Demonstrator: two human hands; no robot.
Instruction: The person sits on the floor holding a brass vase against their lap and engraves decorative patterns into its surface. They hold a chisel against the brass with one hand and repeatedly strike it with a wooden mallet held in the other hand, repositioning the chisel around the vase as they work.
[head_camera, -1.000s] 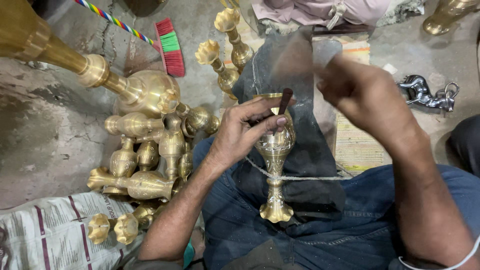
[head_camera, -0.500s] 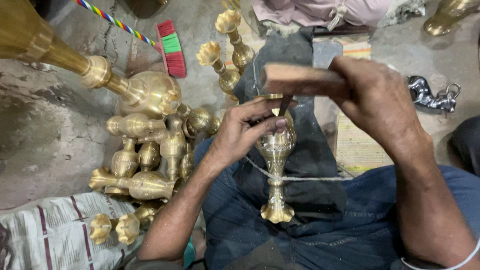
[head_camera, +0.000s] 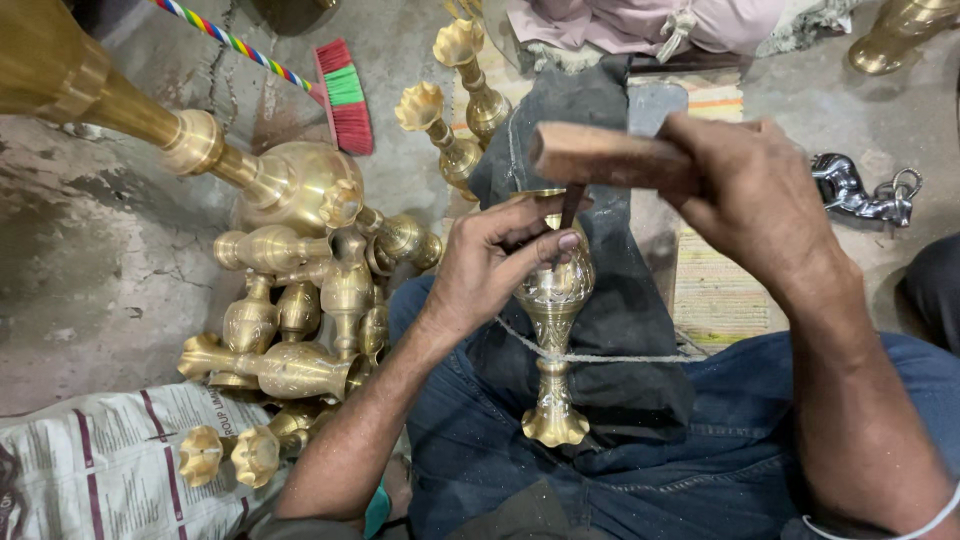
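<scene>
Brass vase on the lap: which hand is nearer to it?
Left. The left hand rests on the brass vase, pinching a thin chisel against its upper body. The right hand is raised to the vase's upper right, gripping a wooden mallet, clear of it.

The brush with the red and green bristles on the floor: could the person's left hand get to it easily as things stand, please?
Probably not readily. The left hand is pinching a thin tool against the brass vase, and the brush lies well beyond, past a pile of brass pieces. It would have to let go first.
</scene>
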